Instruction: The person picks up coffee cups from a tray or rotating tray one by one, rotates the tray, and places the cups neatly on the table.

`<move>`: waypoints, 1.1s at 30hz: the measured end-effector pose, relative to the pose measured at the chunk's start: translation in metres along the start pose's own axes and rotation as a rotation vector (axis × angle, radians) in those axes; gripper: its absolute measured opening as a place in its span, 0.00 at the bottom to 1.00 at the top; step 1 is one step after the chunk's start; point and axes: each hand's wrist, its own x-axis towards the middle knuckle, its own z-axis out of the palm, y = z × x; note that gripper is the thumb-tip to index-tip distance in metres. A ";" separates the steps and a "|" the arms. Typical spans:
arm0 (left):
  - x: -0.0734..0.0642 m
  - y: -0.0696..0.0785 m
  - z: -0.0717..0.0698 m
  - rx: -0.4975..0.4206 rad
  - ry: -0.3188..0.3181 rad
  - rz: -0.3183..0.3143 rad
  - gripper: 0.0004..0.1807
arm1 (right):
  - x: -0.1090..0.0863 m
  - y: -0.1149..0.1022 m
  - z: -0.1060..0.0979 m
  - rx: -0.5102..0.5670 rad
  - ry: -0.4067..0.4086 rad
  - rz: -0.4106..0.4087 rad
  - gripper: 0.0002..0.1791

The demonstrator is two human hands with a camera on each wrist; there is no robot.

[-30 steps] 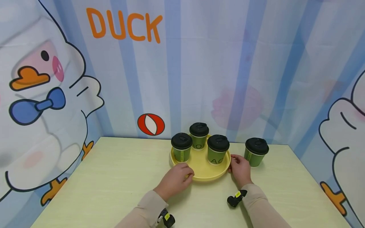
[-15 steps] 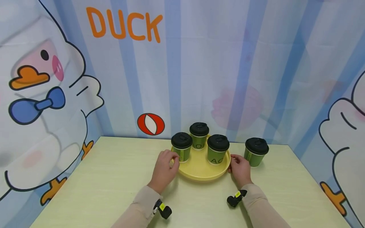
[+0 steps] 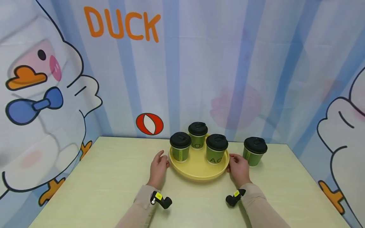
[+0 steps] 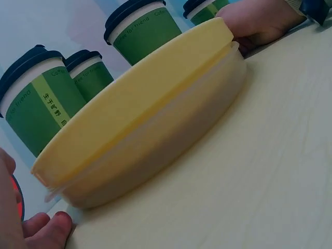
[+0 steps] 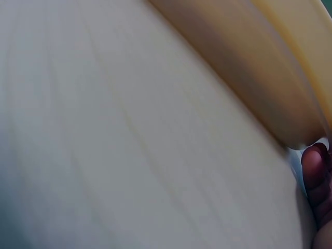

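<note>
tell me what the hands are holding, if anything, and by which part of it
The right hand appears to hold the yellow tray by its right rim. The left hand is beside the left rim, gripping nothing; contact is unclear.

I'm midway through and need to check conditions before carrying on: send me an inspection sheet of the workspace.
Surface: pale wood-look table.
Job's things: yellow tray over a translucent base; three lidded green cups upright on the tray, a fourth cup upright on the table to its right.
Clutter: nothing seen.
Hands: left hand close beside the tray's left side, holding nothing; right hand at the tray's right rim, firmness of grip unclear; a black camera on each wrist.
Cables: nothing seen.
Surroundings: blue striped backdrop with cartoon ducks and orange "DUCK" lettering.
</note>
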 end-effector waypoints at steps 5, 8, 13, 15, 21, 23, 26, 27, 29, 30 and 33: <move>-0.002 -0.002 0.003 -0.009 -0.018 0.021 0.29 | 0.001 0.003 0.003 -0.004 0.001 0.007 0.17; -0.001 -0.004 0.006 0.035 -0.028 0.019 0.29 | 0.002 0.004 0.003 -0.010 0.001 0.007 0.16; -0.001 -0.008 0.008 0.099 -0.051 0.023 0.28 | 0.001 0.005 0.002 0.001 0.005 0.001 0.16; -0.001 -0.008 0.007 0.133 -0.053 0.038 0.28 | 0.001 0.005 0.002 0.008 0.008 0.000 0.16; 0.001 -0.007 0.004 0.196 -0.044 0.072 0.27 | 0.002 0.004 0.005 0.026 0.020 -0.025 0.15; 0.002 -0.007 0.003 0.189 -0.037 0.069 0.27 | 0.003 0.004 0.007 0.028 0.015 -0.028 0.15; 0.004 -0.009 0.003 0.176 -0.034 0.064 0.26 | 0.004 0.003 0.007 0.021 0.002 -0.021 0.15; 0.004 -0.009 0.003 0.168 -0.038 0.063 0.26 | 0.004 0.003 0.007 0.019 0.000 -0.019 0.15; 0.004 -0.010 0.004 0.151 -0.049 0.061 0.26 | 0.004 0.003 0.005 0.018 0.001 -0.021 0.16; 0.004 -0.010 0.004 0.146 -0.058 0.065 0.26 | 0.003 0.003 0.004 0.016 0.003 -0.023 0.16; 0.003 -0.011 0.006 0.134 -0.073 0.077 0.26 | 0.003 0.003 0.000 0.018 0.004 -0.027 0.16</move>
